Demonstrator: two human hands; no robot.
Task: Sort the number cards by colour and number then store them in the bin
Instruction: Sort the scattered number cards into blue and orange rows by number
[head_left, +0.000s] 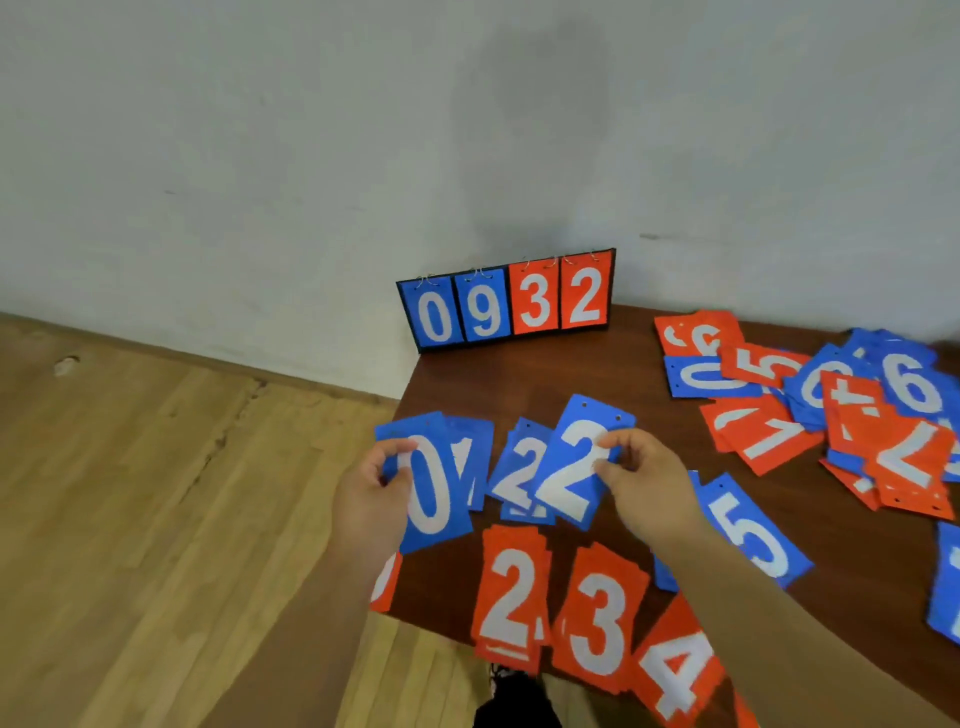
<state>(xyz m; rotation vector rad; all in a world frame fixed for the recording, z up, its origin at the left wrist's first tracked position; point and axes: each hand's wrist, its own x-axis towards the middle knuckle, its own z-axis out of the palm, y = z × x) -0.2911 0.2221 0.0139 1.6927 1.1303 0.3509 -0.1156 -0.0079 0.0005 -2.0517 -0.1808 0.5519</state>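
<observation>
Now my left hand (371, 491) grips a blue "0" card (428, 499), my right hand (641, 480) pinches a blue "2" card (571, 467), and the scoreboard (506, 301) reads 0932.

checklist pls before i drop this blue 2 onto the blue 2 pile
1. Right hand grip on the blue 2 card: pinched at its right edge, ok.
2. Blue 2 pile just left of it matches colour and number: ok.
3. Pile squared up: not ok, its cards lie fanned.
4. Left hand away from that pile, holding the blue 0 card: ok.
5. Bin location: cannot tell, none in view.
</observation>
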